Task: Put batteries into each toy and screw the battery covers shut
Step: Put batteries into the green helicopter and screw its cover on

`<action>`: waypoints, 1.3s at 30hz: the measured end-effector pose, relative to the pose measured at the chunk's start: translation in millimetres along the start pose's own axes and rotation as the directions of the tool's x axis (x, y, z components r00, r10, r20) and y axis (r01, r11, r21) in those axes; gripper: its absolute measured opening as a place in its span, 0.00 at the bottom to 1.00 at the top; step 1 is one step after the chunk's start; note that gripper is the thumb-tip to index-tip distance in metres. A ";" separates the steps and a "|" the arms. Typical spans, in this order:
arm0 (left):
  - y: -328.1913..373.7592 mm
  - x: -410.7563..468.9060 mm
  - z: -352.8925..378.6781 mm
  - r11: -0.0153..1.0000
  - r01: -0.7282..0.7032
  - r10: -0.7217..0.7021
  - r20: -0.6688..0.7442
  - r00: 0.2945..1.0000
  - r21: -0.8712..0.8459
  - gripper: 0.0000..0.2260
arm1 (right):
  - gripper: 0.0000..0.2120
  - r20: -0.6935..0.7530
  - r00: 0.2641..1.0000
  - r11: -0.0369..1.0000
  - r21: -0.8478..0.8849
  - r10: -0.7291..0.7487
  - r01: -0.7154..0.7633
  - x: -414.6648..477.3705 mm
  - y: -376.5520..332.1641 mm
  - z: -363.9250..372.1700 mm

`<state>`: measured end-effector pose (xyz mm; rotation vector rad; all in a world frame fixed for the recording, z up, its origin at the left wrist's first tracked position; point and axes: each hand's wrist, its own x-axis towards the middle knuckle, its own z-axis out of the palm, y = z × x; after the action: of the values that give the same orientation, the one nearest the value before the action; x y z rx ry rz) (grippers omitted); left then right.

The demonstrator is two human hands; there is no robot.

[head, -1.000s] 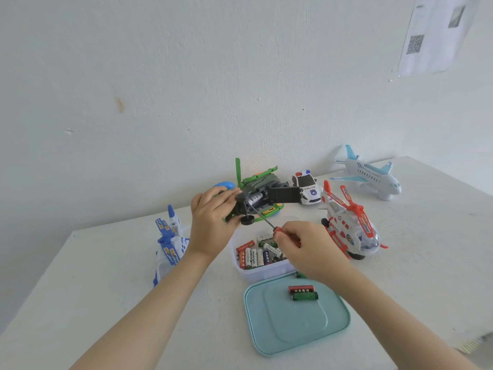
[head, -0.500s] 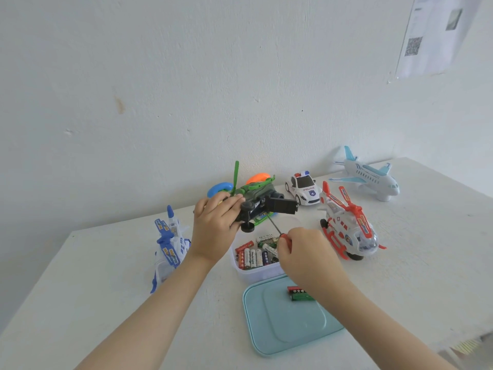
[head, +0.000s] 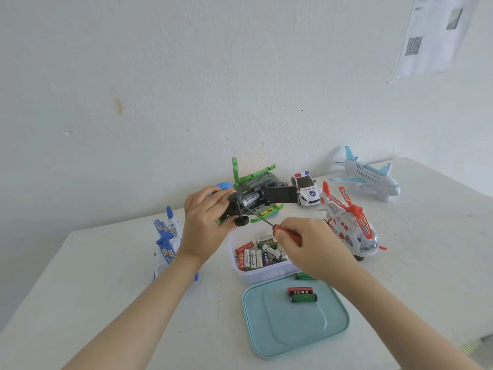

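L hand (head: 202,225) grips upturned green-grey plastic helicopter (head: 254,186), black battery cover (head: 281,194) hanging open, R hand (head: 312,247) fingers curled on red-handled screwdriver (head: 286,234); risk: unsupported toy, tip may slip.

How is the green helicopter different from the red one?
The green and grey plastic toy helicopter is held tipped over in the left hand; the red and white plastic toy helicopter stands upright on the white table. The green one's battery cover hangs open; the red one's is hidden. Both have rotor blades.
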<state>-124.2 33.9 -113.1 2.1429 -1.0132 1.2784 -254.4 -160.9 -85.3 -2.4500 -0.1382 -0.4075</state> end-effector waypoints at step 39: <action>1.2 -5.3 14.1 0.978 0.193 -0.193 -0.004 0.981 0.075 0.15 | 0.17 -0.056 0.970 0.910 0.364 0.236 -0.201 -0.9 -13.0 53.8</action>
<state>-118.9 25.4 -124.5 2.2382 -0.7474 1.2371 -244.1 -117.5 -118.1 -2.0548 0.0987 -0.3667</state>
